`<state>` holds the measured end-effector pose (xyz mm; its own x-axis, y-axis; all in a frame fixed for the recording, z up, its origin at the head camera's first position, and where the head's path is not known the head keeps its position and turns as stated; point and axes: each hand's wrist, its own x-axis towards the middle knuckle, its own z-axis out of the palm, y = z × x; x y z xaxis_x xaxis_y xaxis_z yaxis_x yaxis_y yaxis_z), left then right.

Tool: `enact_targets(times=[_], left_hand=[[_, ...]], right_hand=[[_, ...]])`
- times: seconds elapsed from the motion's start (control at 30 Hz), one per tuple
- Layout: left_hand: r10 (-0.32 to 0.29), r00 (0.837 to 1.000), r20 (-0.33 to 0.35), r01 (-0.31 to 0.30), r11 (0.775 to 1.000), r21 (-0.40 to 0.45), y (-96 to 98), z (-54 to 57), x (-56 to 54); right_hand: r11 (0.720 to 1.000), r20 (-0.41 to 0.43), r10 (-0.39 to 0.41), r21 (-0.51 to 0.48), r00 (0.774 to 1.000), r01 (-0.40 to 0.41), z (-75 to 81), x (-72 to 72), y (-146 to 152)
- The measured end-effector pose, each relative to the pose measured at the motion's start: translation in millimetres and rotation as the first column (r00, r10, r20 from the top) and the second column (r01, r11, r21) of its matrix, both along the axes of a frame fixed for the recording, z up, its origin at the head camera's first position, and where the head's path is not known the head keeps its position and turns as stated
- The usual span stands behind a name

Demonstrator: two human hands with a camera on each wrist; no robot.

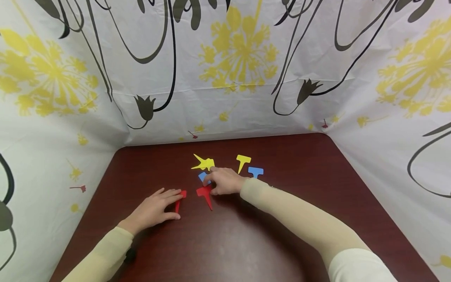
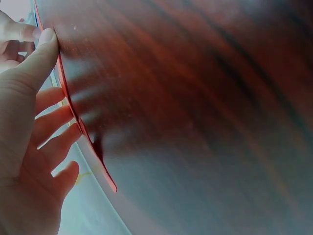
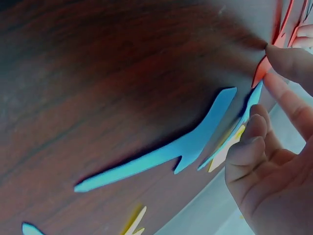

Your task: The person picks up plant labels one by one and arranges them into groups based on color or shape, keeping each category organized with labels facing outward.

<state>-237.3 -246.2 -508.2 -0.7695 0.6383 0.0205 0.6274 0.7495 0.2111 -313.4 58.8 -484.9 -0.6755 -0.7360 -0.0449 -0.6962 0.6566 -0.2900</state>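
Note:
On the dark red table lie T-shaped plastic plant labels. My left hand (image 1: pixel 151 210) rests with spread, fairly straight fingers over a red label (image 1: pixel 183 194); in the left wrist view this label (image 2: pixel 108 178) runs past the thumb and fingers. My right hand (image 1: pixel 227 181) pinches the head of a second red label (image 1: pixel 205 192) by its edges, thumb and index finger on either side in the right wrist view. Just beyond, a blue label (image 1: pixel 202 176) is partly hidden by the right fingers. Overlapping yellow labels (image 1: pixel 204 163) lie past the right fingertips.
Right of these are a single yellow label (image 1: pixel 243 159) and a blue label (image 1: pixel 255 171), its stem hidden behind the right forearm. Another blue label (image 3: pixel 32 229) shows at the right wrist view's lower edge. Patterned cloth (image 1: pixel 225 109) hangs round the table's back and sides.

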Motion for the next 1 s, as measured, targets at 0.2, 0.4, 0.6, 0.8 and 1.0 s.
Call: enact_targets(times=[0.2, 0.4, 0.6, 0.8, 1.0], left_hand=[[-0.007, 1.000, -0.008, 0.007, 1.000, 0.003, 0.4, 1.3, 0.0], [-0.023, 0.999, -0.028, 0.023, 1.000, -0.001, 0.1, 0.4, -1.0], [-0.038, 0.999, -0.038, 0.038, 0.999, -0.001, -0.6, -1.2, -1.8], [-0.026, 0.999, -0.026, 0.027, 1.000, 0.011, -0.6, -1.6, -1.9], [0.001, 1.000, 0.006, -0.001, 1.000, 0.024, 0.1, -0.4, -2.0]], right_hand=[[1.000, -0.018, -0.002, -0.001, 1.000, 0.002, -1.7, -0.8, -5], [0.999, -0.069, 0.022, 0.039, 0.997, -0.020, -2.9, -1.2, -15], [0.996, -0.092, 0.031, 0.083, 0.995, -0.023, -3.9, 0.2, -26], [0.997, -0.090, 0.019, 0.073, 0.996, -0.012, -5.4, 1.8, -33], [0.998, -0.111, 0.006, 0.064, 0.994, 0.001, -6.2, 3.1, -37]])
